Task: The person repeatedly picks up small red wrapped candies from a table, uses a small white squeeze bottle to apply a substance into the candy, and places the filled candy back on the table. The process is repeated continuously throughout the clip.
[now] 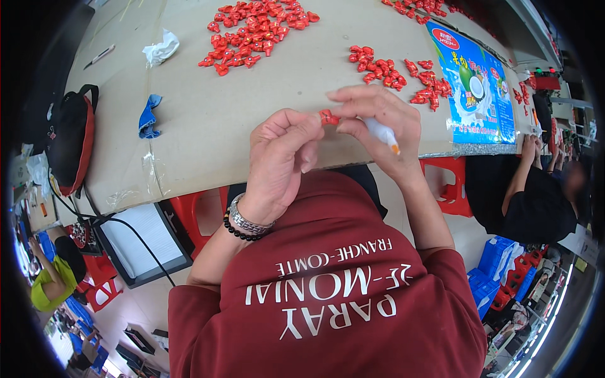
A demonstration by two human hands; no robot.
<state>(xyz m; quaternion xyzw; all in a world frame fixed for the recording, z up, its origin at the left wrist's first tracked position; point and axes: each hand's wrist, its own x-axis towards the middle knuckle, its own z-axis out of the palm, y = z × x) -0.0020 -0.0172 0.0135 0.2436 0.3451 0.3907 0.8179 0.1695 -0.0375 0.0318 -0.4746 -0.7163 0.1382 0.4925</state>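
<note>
Above the near table edge, my left hand (282,156) pinches a small red glossy piece (328,117) between thumb and fingers. My right hand (394,123) meets it from the other side, thumb and fingers close to the piece. A white marker-like pen (380,135) with an orange tip is tucked in that right hand, its tip pointing down toward me. Fingers cover part of the red piece, so I cannot make out its full shape. Farther off lie a large heap of similar red pieces (258,28) and a smaller group (378,66) to its right.
A blue printed sheet (476,88) lies at the table's right. On the left are a blue cloth scrap (149,116), a crumpled tissue (162,47), a pen (99,57) and a black-and-red bag (74,142). A person in black (523,195) sits to the right.
</note>
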